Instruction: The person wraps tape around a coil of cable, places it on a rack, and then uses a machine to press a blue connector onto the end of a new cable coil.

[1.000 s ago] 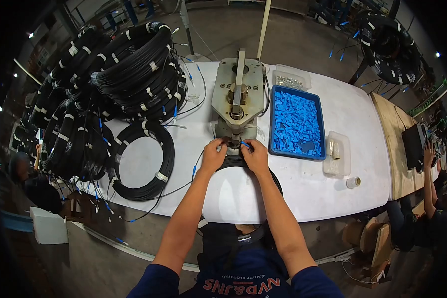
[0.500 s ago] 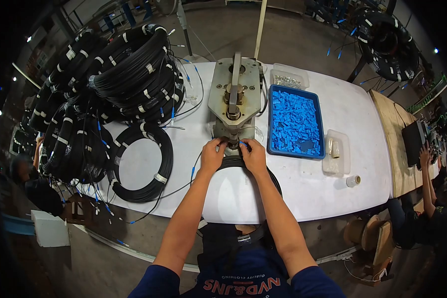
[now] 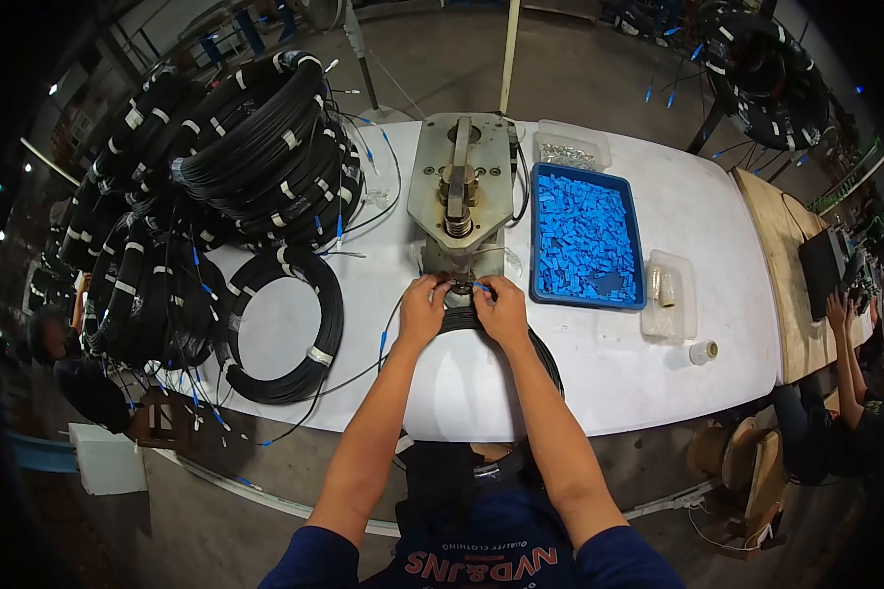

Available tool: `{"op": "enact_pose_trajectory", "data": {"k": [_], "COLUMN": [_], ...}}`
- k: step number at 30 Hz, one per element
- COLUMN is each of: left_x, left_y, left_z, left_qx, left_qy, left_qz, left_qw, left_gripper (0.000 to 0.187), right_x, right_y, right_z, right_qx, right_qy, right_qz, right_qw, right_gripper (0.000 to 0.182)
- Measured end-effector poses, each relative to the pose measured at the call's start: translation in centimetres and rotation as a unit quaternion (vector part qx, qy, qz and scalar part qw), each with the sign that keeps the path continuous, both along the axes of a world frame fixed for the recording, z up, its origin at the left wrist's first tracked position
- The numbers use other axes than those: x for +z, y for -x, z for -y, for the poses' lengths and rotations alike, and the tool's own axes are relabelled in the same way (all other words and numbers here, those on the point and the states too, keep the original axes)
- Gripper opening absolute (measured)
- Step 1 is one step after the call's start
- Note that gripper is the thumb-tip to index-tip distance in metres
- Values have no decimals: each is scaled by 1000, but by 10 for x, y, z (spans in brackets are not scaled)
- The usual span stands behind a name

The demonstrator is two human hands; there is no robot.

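Note:
A metal press point(image 3: 460, 162) stands in front of me on the white table, with a bar along its top and a spring at the bar's front end. At its lower front, my left hand point(image 3: 423, 310) is closed in a pinch; what lies in its fingertips is hidden. My right hand point(image 3: 502, 311) pinches a small blue connector point(image 3: 481, 288) at the press's working point. Just below the hands lies a coil of black cable point(image 3: 458, 320), its sides partly covered by my forearms.
Stacked black cable coils point(image 3: 250, 147) crowd the left, beside a single coil point(image 3: 334, 324). Right of the press are a blue tray point(image 3: 640, 265) of small blue parts, clear plastic boxes point(image 3: 686, 294) and a white spool point(image 3: 702, 352). Another person's hands point(image 3: 839, 312) are at far right.
The bar on top of the press has changed its tilt, and its spring now shows more. Both hands stay almost in place at the press. The camera view has shifted slightly.

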State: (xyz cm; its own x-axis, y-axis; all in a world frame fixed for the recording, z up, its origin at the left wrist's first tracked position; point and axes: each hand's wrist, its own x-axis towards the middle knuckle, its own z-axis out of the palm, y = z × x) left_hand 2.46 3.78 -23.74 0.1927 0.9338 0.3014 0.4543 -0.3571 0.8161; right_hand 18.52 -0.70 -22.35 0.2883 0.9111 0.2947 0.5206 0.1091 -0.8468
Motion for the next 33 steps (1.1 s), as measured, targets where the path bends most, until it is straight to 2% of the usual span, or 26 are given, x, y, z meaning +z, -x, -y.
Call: {"op": "enact_pose_trajectory", "data": {"k": [7, 23, 27, 29, 31, 33], "left_x": [-1, 3, 0, -1, -4, -6], "left_y": [0, -1, 1, 5, 10, 12], "left_z": [1, 4, 2, -1, -2, -3], "left_qx": [12, 29, 11, -1, -41, -40], "left_qy": [-35, -25, -29, -34, 59, 100], "left_qz": [-33, -53, 1, 15, 128, 140], "left_qw": [999, 998, 1000, 999, 989, 984], "left_gripper": [15, 15, 17, 20, 28, 32], "right_x": [-1, -1, -1, 3, 3, 0], "right_y": [-1, -2, -2, -2, -2, -3], "right_z": [-1, -1, 0, -1, -1, -2], "right_qx": [4, 7, 12, 8, 9, 9], "right_qy": [22, 38, 12, 35, 30, 26], "right_qz": [-18, -13, -17, -22, -30, -36], "right_qw": [1000, 999, 1000, 999, 999, 999], "right_gripper": [14, 15, 16, 16, 18, 19]}}
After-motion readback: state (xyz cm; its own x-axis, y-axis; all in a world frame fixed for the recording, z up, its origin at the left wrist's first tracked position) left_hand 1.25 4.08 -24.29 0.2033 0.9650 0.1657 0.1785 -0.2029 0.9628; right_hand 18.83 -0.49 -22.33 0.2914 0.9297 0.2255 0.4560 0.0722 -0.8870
